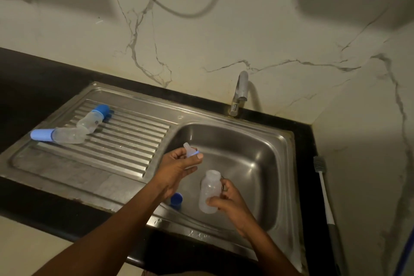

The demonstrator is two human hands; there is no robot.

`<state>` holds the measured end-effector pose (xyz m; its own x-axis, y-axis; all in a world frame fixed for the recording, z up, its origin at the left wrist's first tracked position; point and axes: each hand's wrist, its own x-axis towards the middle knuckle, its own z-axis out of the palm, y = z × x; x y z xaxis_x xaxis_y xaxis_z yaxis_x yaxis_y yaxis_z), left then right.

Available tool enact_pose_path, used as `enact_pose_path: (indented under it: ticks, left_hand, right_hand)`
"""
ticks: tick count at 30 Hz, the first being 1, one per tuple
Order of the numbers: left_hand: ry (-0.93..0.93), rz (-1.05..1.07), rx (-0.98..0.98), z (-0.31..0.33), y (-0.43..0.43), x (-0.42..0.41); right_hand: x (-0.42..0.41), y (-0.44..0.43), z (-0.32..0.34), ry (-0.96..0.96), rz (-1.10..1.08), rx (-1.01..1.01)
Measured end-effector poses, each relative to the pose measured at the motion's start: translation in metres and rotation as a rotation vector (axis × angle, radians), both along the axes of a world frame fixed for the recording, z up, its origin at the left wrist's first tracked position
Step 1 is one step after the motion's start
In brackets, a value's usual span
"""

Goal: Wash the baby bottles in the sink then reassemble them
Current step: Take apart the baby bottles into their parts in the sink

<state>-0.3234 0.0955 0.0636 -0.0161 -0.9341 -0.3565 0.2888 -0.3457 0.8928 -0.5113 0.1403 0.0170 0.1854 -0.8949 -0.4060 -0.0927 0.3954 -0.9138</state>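
Over the steel sink basin (pixel 251 141), my right hand (pixel 228 203) grips an open clear bottle body (pixel 209 190), held upright with no top on it. My left hand (pixel 177 167) pinches a clear teat in its blue ring (pixel 191 152) just above and left of the bottle. A blue cap (pixel 176 200) lies in the basin's near left corner, partly hidden by my left forearm. Two assembled bottles with blue caps lie on the ribbed drainboard, one (pixel 93 119) behind the other (pixel 58 135).
The tap (pixel 240 93) stands behind the basin with no water running. A grey bottle brush (pixel 323 186) with a white handle lies on the black counter to the right of the sink. The marble wall rises close behind. Cables hang at top.
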Motion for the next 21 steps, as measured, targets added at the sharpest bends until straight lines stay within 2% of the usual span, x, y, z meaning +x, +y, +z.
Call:
enact_pose_path:
  ticks: [5,11,14,21]
  left_hand:
    - [0.037,0.067,0.047,-0.004,0.006,0.015]
    - [0.102,0.111,0.117,-0.013,0.015,0.035]
    - [0.130,0.139,0.125,-0.016,0.018,0.044]
    - [0.168,0.172,0.161,-0.022,0.023,0.050]
  right_hand:
    - [0.008,-0.026,-0.045,0.255,0.042,-0.119]
    - [0.039,-0.054,-0.104,0.619,0.473,-0.141]
    - [0.044,-0.052,-0.131,0.623,0.564,-0.061]
    - [0.039,-0.050,-0.142,0.614,0.529,-0.015]
